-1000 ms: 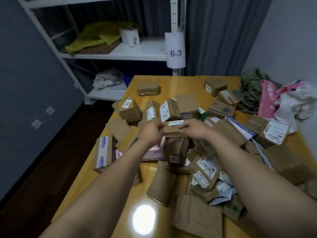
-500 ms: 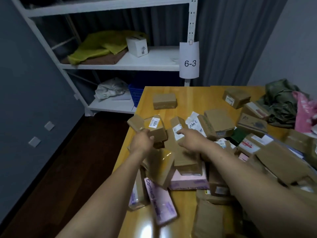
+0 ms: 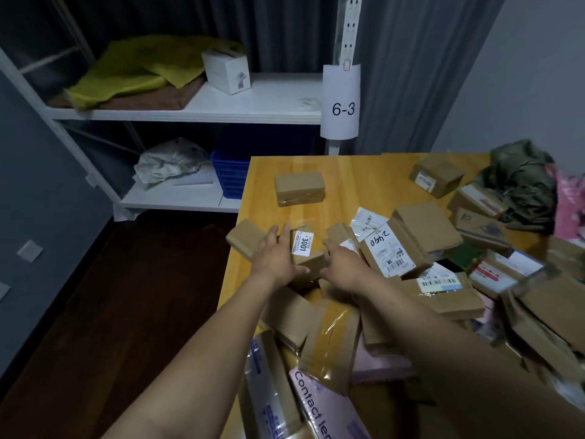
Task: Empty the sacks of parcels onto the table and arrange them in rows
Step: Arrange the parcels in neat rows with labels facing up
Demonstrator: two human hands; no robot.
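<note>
I note the labelled box (image 3: 308, 248) near the tabletop's (image 3: 354, 182) left edge, at the left end of the heap of parcels (image 3: 421, 236). Its long axis runs away from me, with the far end leaning slightly left. The "3001" label faces up, its digits reading along that axis. The left grip (image 3: 275, 258) holds the box, fingers along its left side and thumb round its near end. The right grip (image 3: 345, 267) touches its right side; whether it clasps, I cannot tell. A lone box (image 3: 299, 188) lies apart, farther back.
</note>
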